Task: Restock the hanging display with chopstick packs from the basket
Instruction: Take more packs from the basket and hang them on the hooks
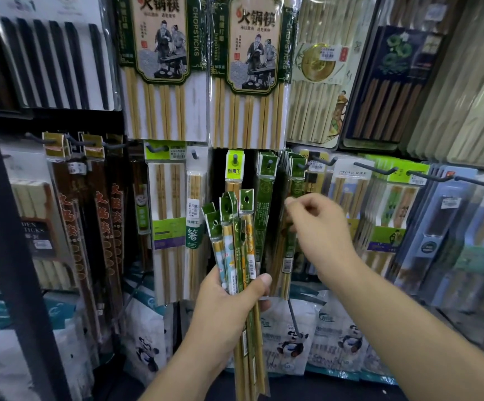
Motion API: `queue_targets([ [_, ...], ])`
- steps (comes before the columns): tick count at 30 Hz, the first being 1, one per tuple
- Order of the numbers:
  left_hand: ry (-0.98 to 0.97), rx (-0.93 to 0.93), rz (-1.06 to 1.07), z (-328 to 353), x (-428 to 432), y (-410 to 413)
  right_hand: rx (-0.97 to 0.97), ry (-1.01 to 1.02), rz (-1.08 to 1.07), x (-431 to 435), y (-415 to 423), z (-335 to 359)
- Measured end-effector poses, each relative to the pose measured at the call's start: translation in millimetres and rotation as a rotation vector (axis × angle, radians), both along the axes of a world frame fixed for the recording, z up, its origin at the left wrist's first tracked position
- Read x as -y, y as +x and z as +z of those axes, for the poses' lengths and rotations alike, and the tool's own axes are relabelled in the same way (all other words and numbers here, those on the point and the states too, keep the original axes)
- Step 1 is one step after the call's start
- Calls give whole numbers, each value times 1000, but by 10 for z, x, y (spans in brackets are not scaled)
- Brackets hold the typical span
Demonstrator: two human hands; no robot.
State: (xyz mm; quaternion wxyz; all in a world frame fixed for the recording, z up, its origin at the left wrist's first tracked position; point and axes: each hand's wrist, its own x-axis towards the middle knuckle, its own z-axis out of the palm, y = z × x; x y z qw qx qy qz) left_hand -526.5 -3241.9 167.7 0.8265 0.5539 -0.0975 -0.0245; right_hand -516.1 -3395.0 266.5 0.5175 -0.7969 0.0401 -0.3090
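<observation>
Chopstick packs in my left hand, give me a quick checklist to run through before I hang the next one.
1. Left hand grips the chopstick packs, thumb across: ok.
2. Hang holes at the pack tops point up, unblocked: ok.
3. Right hand free to take a pack: cannot tell; its fingers are curled beside the hanging green packs.
4. Room left on the matching peg: cannot tell, seen end-on.

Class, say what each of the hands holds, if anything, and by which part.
Left hand grips a bundle of chopstick packs round their middle. Right hand: unclear whether it holds anything.
</observation>
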Motion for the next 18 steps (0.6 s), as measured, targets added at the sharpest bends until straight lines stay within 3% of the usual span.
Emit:
queue_targets([
  [3, 42, 50, -29, 27, 6, -35, -93, -110, 254, -140, -172, -102],
  [5, 67, 72, -32, 38, 10, -59, -75, -113, 312, -183, -208, -139],
  [18, -8, 23, -62, 80, 14, -102, -37, 3, 292, -126, -141, -130],
])
